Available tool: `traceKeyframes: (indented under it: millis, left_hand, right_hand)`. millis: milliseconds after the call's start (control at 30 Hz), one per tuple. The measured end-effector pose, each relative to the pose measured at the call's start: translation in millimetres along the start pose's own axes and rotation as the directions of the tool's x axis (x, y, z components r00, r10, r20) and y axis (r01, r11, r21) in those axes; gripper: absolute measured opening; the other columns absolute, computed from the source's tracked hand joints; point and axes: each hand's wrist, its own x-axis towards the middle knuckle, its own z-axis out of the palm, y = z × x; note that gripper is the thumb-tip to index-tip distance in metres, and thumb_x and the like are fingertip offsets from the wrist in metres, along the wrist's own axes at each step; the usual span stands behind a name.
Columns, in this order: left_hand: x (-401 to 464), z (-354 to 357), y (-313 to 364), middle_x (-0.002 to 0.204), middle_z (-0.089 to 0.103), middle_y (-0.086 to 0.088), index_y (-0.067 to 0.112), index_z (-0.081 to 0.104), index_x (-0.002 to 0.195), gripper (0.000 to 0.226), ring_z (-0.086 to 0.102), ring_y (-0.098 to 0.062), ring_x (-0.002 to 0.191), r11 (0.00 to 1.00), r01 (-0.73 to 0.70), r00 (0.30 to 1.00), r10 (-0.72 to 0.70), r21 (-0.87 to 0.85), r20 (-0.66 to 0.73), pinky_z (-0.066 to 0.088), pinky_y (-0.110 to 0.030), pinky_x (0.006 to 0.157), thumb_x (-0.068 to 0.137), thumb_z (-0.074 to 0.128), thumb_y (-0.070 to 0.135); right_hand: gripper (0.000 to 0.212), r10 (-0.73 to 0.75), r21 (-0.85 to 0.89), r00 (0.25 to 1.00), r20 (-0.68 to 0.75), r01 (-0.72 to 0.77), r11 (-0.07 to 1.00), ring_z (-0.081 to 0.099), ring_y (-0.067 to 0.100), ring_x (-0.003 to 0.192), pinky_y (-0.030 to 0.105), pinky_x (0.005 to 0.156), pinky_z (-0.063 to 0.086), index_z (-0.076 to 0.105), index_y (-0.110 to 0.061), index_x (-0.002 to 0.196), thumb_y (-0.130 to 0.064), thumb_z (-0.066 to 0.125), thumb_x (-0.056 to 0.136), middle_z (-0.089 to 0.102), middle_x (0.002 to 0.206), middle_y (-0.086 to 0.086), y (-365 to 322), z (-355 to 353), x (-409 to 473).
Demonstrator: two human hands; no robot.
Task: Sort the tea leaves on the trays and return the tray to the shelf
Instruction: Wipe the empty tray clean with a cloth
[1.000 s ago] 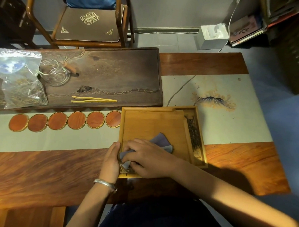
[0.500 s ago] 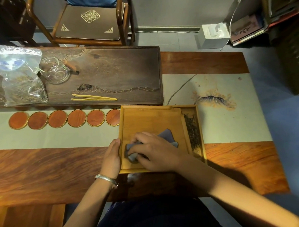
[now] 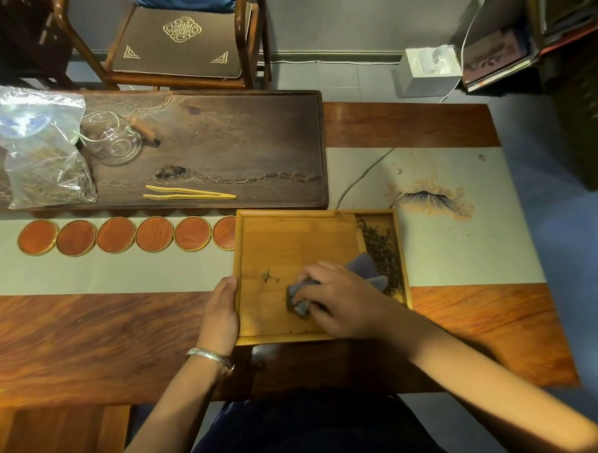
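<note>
Tea leaves (image 3: 380, 254) lie mostly in the tray's (image 3: 285, 340) right-hand slot, lower centre of frame; the right hand (image 3: 339, 301) pinches a grey cloth (image 3: 301, 300), sweeping, while the left hand (image 3: 222, 312), fingers straight, braces the edge. Next, I'd guess: push the stray bits (image 3: 269, 277) rightward

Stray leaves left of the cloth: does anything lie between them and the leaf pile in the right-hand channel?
Yes. The right hand and the grey cloth it grips lie on the tray floor between the stray leaves and the leaf pile.
</note>
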Motion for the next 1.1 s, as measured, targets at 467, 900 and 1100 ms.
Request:
traceKeyframes:
  millis: [467, 900, 1100]
  left_hand:
    - [-8.1, 9.6, 11.8, 0.079, 0.054, 0.006, 0.005, 0.056, 0.087, 0.031, 0.052, 0.018, 0.065, 0.993, -0.114, 0.993, 0.115, -0.032, 0.04, 0.036, 0.001, 0.062, 0.102, 0.028, 0.007]
    - [-8.1, 2.8, 7.1, 0.075, 0.055, 0.003, 0.016, 0.052, 0.074, 0.036, 0.051, 0.013, 0.059, 0.997, -0.066, 0.997, 0.067, -0.027, 0.033, 0.036, -0.002, 0.056, 0.102, 0.03, 0.018]
    - [-9.2, 9.9, 15.5, 0.072, 0.051, 0.002, 0.008, 0.05, 0.075, 0.034, 0.049, 0.01, 0.056, 0.993, -0.064, 0.997, 0.068, -0.103, 0.03, 0.036, -0.004, 0.054, 0.102, 0.03, 0.015]
  right_hand:
    - [0.025, 0.022, -0.091, 0.987, -0.158, -0.037, 0.995, 0.041, 0.018, 0.109, 0.033, 0.091, 0.037, 0.061, -0.016, 0.114, -0.017, 0.05, 0.092, 0.049, 0.115, 0.004, -5.8, 8.8, 57.4]
    - [0.023, 0.091, 0.087, 0.979, -0.182, -0.076, 0.993, 0.045, 0.017, 0.099, 0.035, 0.081, 0.042, 0.064, -0.012, 0.106, -0.009, 0.054, 0.085, 0.052, 0.102, 0.004, 11.6, -14.3, 31.9]
    - [0.024, 0.099, 0.004, 0.975, -0.199, -0.101, 0.995, 0.045, 0.018, 0.099, 0.038, 0.083, 0.042, 0.064, -0.012, 0.109, -0.012, 0.052, 0.089, 0.053, 0.105, 0.005, 24.5, -31.6, 68.5]
